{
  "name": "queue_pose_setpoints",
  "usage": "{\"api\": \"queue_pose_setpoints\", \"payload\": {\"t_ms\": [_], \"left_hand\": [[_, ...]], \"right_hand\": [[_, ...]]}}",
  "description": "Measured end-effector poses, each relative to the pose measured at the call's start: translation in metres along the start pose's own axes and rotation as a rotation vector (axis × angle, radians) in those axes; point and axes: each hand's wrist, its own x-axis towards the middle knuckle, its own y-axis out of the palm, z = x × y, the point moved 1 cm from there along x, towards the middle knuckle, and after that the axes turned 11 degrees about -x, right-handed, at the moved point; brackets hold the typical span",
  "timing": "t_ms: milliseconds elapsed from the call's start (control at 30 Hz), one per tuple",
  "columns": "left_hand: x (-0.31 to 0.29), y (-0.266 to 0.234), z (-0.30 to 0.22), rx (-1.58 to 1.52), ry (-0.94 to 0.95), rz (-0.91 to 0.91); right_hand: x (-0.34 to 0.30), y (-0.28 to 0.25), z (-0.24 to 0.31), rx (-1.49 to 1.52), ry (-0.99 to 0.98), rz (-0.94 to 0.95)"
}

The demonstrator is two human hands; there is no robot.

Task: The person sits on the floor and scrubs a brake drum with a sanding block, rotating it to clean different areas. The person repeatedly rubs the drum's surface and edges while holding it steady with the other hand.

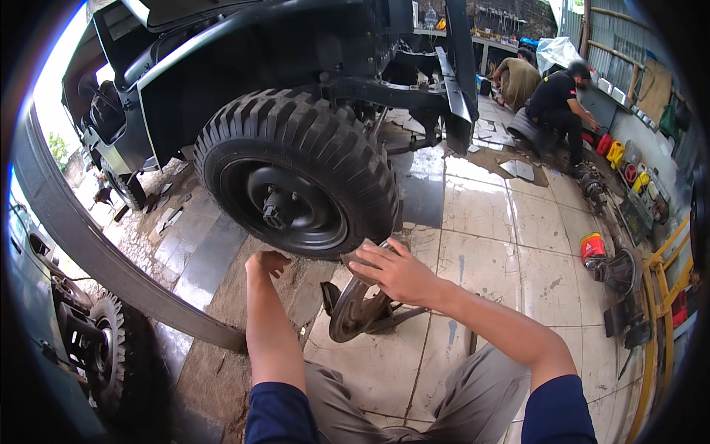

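Note:
My right hand [403,272] presses a brown sheet that looks like sandpaper [364,260] against the upper rim of a round metal part [356,311], its fingers laid over the sheet. That part, a worn disc much like a brake backing plate, stands tilted on the tiles between my knees, with a metal arm at its base. My left hand [268,263] is apart from the disc, in front of the big tyre, bent at the wrist with its fingers loosely curled and slightly apart. Nothing shows in it. The big knobbly tyre [296,170] is mounted on a dark vehicle.
A grey metal beam [111,244] curves along my left, beside a second vehicle's wheel [111,355]. Two people [558,103] crouch at the far right. Along the right wall lie a red can [592,248], an axle part [621,274] and a yellow frame [654,311].

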Motion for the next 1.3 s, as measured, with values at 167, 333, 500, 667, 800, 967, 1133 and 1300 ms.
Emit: {"api": "queue_pose_setpoints", "payload": {"t_ms": [167,333,500,667,800,967,1133,1300], "left_hand": [[0.004,-0.005,0.009,-0.045,-0.019,-0.023],[-0.01,-0.001,0.007,-0.024,-0.061,-0.038],[-0.018,-0.003,0.005,0.049,-0.06,-0.063],[-0.017,0.0,-0.004,0.077,-0.073,-0.052],[-0.012,-0.002,0.001,0.068,-0.063,-0.063],[-0.018,0.001,-0.011,0.086,-0.082,-0.054],[-0.015,-0.003,0.001,0.063,-0.09,-0.052],[-0.013,-0.003,-0.003,0.042,-0.09,-0.036]], "right_hand": [[-0.005,0.004,-0.012,-0.065,0.106,0.005],[-0.001,-0.013,0.009,-0.019,-0.028,0.064],[-0.005,-0.009,0.0,-0.057,0.182,0.109],[-0.002,-0.017,0.0,-0.018,0.065,0.122],[0.0,-0.013,0.005,-0.034,0.121,0.121],[0.002,-0.016,0.006,-0.001,0.003,0.082],[0.004,-0.011,0.025,-0.089,0.035,0.013],[0.003,-0.003,0.004,-0.138,0.078,0.007]]}}
